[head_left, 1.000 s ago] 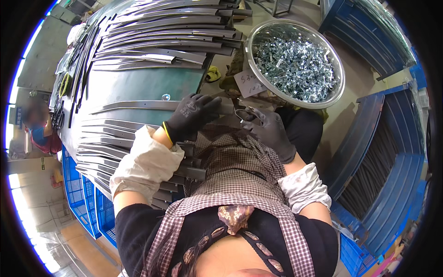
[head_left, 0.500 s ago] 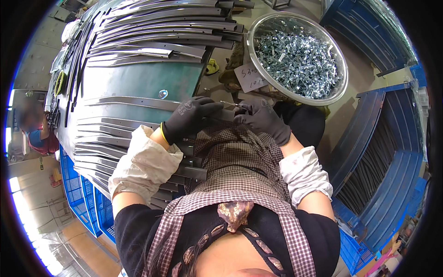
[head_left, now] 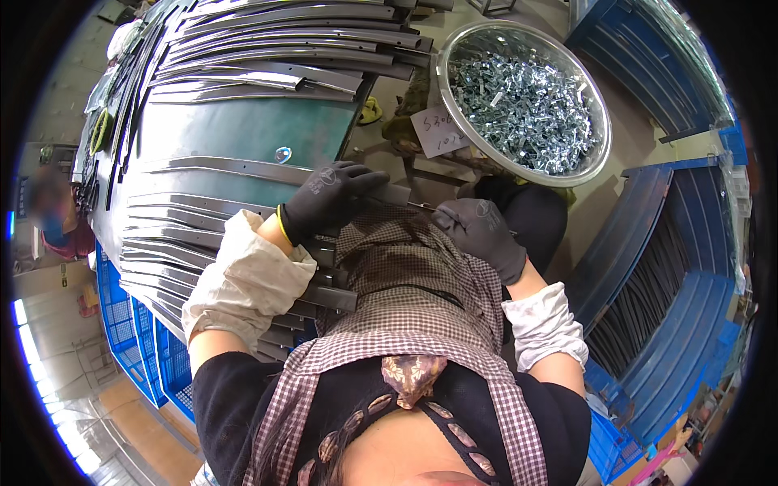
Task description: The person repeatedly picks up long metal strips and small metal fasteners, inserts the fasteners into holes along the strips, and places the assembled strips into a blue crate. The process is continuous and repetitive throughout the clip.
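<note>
My left hand (head_left: 328,200), in a black glove, is closed over a long dark metal strip (head_left: 395,194) near its right end. The strip reaches back across the green tabletop, and its end sticks out past my fingers toward my right hand. My right hand (head_left: 484,233), gloved in black too, pinches a small slender metal piece (head_left: 423,206) that points at the strip's end. Its exact kind is too small to tell. A narrow gap shows between the right fingers and the strip's end.
Many similar strips (head_left: 267,77) lie in rows on the green table (head_left: 243,130). A clear round tub (head_left: 596,158) of small shiny metal clips stands at the far right. Blue metal bins (head_left: 681,324) are on the right, blue crates (head_left: 134,324) on the left. Another person (head_left: 57,215) sits far left.
My right hand has drawn back to the right and slightly down, away from the strip's end. My left hand stays on the strip, its fingers slightly higher.
</note>
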A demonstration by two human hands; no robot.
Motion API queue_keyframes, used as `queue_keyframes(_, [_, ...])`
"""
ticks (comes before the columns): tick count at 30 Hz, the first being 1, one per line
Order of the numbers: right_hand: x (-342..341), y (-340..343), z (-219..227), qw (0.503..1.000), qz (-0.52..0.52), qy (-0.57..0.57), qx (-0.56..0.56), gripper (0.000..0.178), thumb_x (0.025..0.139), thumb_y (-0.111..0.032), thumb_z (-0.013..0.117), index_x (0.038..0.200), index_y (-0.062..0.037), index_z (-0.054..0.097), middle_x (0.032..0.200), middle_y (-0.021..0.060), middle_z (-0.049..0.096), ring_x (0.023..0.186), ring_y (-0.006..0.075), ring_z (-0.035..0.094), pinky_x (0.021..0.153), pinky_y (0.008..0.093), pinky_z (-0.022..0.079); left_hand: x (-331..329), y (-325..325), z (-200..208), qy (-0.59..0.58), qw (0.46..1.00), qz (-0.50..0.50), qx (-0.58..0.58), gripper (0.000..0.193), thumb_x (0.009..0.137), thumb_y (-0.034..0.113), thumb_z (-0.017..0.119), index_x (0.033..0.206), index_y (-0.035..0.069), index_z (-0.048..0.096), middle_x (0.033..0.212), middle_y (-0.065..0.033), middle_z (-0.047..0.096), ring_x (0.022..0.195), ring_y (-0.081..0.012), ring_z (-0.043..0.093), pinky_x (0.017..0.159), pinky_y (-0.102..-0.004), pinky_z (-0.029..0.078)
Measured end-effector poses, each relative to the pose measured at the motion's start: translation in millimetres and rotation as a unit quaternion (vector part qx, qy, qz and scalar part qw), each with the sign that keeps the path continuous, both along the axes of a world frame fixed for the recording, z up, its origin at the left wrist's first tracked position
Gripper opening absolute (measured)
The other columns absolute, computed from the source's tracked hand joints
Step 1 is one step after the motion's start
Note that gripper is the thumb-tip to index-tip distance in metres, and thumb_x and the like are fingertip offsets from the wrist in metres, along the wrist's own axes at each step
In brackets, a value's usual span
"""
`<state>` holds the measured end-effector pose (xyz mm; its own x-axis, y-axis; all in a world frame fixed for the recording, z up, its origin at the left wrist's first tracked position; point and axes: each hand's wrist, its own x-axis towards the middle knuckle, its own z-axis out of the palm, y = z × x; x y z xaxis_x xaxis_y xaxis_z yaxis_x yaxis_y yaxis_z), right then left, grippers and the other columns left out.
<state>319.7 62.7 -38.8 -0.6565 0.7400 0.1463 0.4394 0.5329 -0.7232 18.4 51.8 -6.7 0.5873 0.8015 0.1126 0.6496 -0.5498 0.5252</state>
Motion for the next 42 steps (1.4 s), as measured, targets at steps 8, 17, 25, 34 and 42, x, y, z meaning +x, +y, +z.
queue_keyframes(8, [-20, 0, 16, 0.979, 0.027, -0.088, 0.180, 0.013, 0.084, -0.019, 0.068, 0.090, -0.0096, 0.061, 0.075, 0.0089, 0.064, 0.070, 0.0294, 0.066, 0.062, 0.0419, 0.054, 0, 0, 8, 0.024, 1.000, 0.003, -0.006, 0.042, 0.082, 0.018, 0.075, 0.121, 0.005, 0.066, 0.103, -0.0159, 0.070, 0.089, -0.0370, 0.068, 0.078, -0.0441, 0.055])
queue_keyframes(17, [23, 8, 17, 0.990, -0.010, -0.026, 0.136, 0.010, 0.089, -0.019, 0.067, 0.086, -0.0088, 0.065, 0.083, 0.0107, 0.070, 0.075, 0.0293, 0.070, 0.065, 0.0396, 0.056, 0, -3, 14, 0.040, 0.999, -0.004, 0.016, 0.045, 0.081, 0.021, 0.076, 0.122, 0.006, 0.065, 0.094, -0.0141, 0.067, 0.082, -0.0360, 0.066, 0.072, -0.0446, 0.053])
queue_keyframes(25, [117, 9, -56, 0.963, -0.123, -0.112, 0.211, 0.019, 0.095, -0.022, 0.066, 0.098, -0.0034, 0.073, 0.096, 0.0161, 0.073, 0.084, 0.0337, 0.071, 0.077, 0.0419, 0.056, -8, -15, 12, 0.060, 0.996, -0.067, 0.025, 0.061, 0.086, 0.029, 0.069, 0.141, 0.009, 0.052, 0.109, -0.0172, 0.065, 0.092, -0.0379, 0.066, 0.077, -0.0462, 0.053])
queue_keyframes(34, [100, -1, -54, 0.947, -0.130, -0.133, 0.260, 0.017, 0.093, -0.023, 0.064, 0.097, -0.0075, 0.069, 0.081, 0.0141, 0.065, 0.069, 0.0349, 0.064, 0.060, 0.0450, 0.049, -16, -95, 59, 0.084, 0.996, -0.035, 0.010, 0.050, 0.086, 0.034, 0.068, 0.127, 0.008, 0.058, 0.124, -0.0145, 0.060, 0.110, -0.0319, 0.063, 0.089, -0.0458, 0.052])
queue_keyframes(42, [99, -5, -47, 0.943, -0.152, -0.183, 0.231, 0.015, 0.088, -0.020, 0.066, 0.098, -0.0087, 0.069, 0.087, 0.0141, 0.067, 0.078, 0.0349, 0.066, 0.067, 0.0446, 0.051, -35, -154, 32, 0.084, 0.982, 0.162, 0.046, 0.058, 0.093, 0.044, 0.060, 0.143, 0.015, 0.051, 0.148, -0.0100, 0.050, 0.140, -0.0322, 0.044, 0.112, -0.0515, 0.035])
